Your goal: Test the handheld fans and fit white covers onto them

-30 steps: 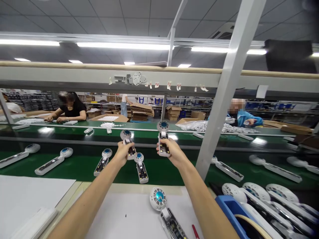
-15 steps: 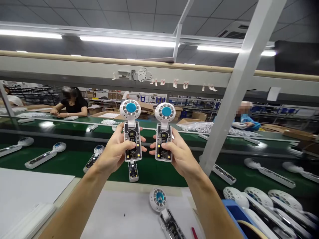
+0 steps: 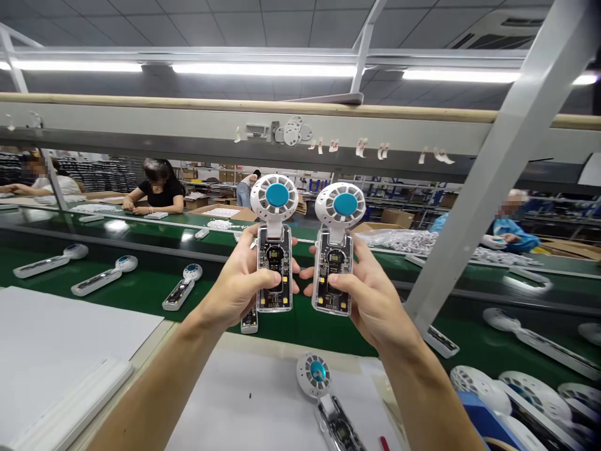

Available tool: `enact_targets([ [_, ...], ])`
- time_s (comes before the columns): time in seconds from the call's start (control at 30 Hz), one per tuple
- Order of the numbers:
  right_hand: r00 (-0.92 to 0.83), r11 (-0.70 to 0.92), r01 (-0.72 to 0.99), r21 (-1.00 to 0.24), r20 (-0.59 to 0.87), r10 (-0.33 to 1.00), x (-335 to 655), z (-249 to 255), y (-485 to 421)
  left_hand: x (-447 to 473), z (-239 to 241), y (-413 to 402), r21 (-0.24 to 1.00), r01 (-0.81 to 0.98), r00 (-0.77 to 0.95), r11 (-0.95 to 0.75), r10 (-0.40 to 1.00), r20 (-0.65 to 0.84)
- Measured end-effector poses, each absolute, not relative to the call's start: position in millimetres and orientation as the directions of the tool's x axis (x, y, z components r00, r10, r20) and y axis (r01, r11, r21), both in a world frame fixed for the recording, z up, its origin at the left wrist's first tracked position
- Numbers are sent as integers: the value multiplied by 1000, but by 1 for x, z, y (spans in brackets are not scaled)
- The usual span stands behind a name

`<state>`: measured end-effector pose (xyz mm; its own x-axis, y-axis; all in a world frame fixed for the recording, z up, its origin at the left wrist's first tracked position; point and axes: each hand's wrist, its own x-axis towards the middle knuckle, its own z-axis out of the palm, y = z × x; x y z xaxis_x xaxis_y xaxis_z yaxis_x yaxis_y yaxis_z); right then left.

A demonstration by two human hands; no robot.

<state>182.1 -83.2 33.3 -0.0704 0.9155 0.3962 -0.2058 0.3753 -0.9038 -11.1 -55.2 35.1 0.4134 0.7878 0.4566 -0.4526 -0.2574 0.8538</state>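
My left hand [image 3: 237, 282] is closed around the clear, circuit-filled handle of a handheld fan [image 3: 275, 241], its thumb pressed on the front. A matching fan [image 3: 335, 244] is gripped the same way in my right hand [image 3: 370, 294]. Both fans stand upright side by side, slightly apart, with round white slotted heads and blue centres. Lit digits show on their black boards. Below them, another fan [image 3: 315, 376] lies on the white sheet [image 3: 235, 394]. Part of one more clear handle [image 3: 249, 322] shows behind my left hand.
Several fans [image 3: 182, 288] lie along the green conveyor [image 3: 145, 307]. At lower right, more fans [image 3: 535, 394] are heaped by a blue bin [image 3: 488, 419]. A slanted metal post [image 3: 483, 169] rises on the right. Co-workers [image 3: 159, 188] sit across the line.
The view has swung left, so the surroundings sit farther right. Both held fans look larger and closer, and the right one leans slightly more. Each hand keeps its grip.
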Motion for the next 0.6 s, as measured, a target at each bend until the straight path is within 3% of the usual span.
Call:
enact_targets([
  [0.6,-81,367,-204,-908,389,918,184,26,-76,-8,20,-39,854,-478,415,-206,804,426],
])
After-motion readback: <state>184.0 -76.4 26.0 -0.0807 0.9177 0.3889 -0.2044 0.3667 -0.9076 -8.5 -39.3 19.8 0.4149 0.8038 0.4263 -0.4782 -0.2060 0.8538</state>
